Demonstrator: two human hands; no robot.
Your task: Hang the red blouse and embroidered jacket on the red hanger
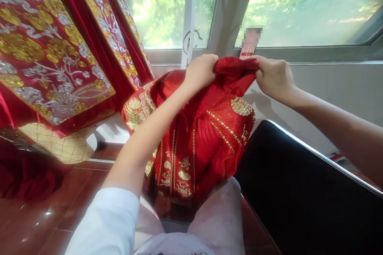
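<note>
A red garment (pixel 206 155) with gold embroidery, rows of gold dots and pleated cloth hangs bunched in front of my knees. My left hand (pixel 202 69) is closed on its upper edge, and my left forearm crosses over the front of the garment. Farther right, my right hand (pixel 275 77) pinches the end of the same red edge, so the cloth is stretched between both hands. A hanger's metal hook (pixel 184 50) rises just behind my left hand; the rest of the hanger is hidden.
Other red garments (pixel 62 48) with gold and silver embroidery hang at the left. A black panel with a shiny metal rim (pixel 287 191) stands close on the right. Windows (pixel 311 8) and a pale wall (pixel 317 87) are ahead. Reddish-brown tiles (pixel 86 195) cover the floor.
</note>
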